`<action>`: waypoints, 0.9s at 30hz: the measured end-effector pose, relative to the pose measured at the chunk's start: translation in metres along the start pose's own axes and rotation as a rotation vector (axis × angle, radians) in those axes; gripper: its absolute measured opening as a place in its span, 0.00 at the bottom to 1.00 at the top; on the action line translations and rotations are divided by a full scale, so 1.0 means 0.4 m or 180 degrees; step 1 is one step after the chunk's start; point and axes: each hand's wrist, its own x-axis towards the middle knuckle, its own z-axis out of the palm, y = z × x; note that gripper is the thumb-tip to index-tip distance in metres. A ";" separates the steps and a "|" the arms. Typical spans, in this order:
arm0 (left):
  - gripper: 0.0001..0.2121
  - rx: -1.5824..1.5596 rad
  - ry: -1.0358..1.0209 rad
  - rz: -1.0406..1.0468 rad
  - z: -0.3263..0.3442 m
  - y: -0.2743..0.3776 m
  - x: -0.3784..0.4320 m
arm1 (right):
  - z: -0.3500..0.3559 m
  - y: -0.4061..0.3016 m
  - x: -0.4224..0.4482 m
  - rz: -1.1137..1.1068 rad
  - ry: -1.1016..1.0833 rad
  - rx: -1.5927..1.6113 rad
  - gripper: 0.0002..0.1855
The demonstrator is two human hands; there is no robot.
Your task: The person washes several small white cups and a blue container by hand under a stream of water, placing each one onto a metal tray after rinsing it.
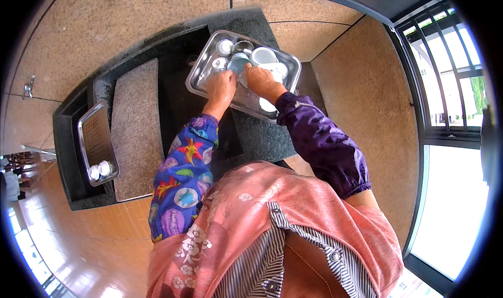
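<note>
A metal tray [289,91] stands at the dark stone sink's right end, with cups and small vessels in it. My left hand [221,87] is over the tray's near left part, its fingertips against a bluish-grey round cup [237,65]. My right hand [261,81] reaches in from the right, its fingers pinching that cup's rim. Under and beside the right hand are white pieces, partly hidden by it. Around the cup are a white cup [224,47], a dark-looking glass vessel [243,46], a white round vessel [264,56] and a small white lidded piece [219,63]. My left fingers' grip is partly hidden.
The dark stone sink [261,137] holds a ribbed stone washboard slab [135,129]. Left of it, a perforated metal tray [96,140] carries two white cups [103,168]. Taps [28,87] jut from the tiled wall [129,30]. A barred window [448,74] is on the right.
</note>
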 end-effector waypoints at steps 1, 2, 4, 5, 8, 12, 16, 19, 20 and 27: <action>0.09 -0.0050 -0.0001 0.0025 0.007 0.002 0.001 | 0.028 0.025 0.013 -0.0126 0.0011 -0.0069 0.09; 0.09 -0.0101 -0.0003 0.0053 0.015 0.005 0.003 | 0.064 0.054 0.026 -0.0250 0.0022 -0.0139 0.09; 0.09 -0.0336 -0.0030 -0.0041 0.025 -0.020 0.008 | 0.055 0.032 0.038 -0.0110 -0.0324 0.0854 0.11; 0.10 -0.0444 -0.0015 -0.0117 0.019 -0.045 0.009 | 0.015 0.007 0.030 0.0223 -0.0701 0.1898 0.12; 0.16 -0.2360 -0.0906 -0.1018 -0.015 0.007 0.027 | -0.010 0.043 -0.002 0.0675 -0.0940 0.4179 0.14; 0.21 -0.3346 -0.0555 -0.0888 0.018 0.016 0.003 | -0.002 0.011 -0.007 0.0591 -0.0413 0.5128 0.14; 0.21 -0.3441 0.0603 -0.0743 0.079 0.076 -0.029 | 0.014 -0.022 -0.008 0.0673 0.0370 0.4676 0.13; 0.18 -0.3503 0.0169 -0.1254 0.032 0.114 -0.022 | -0.001 -0.022 -0.021 0.0592 0.0567 0.3954 0.12; 0.17 -0.3375 -0.0110 -0.1505 0.015 0.109 -0.022 | -0.034 -0.021 -0.031 0.0562 0.0346 0.3573 0.12; 0.13 0.0442 -0.1197 0.0161 -0.063 0.072 0.008 | -0.055 0.014 -0.025 -0.1075 0.0318 -0.0396 0.07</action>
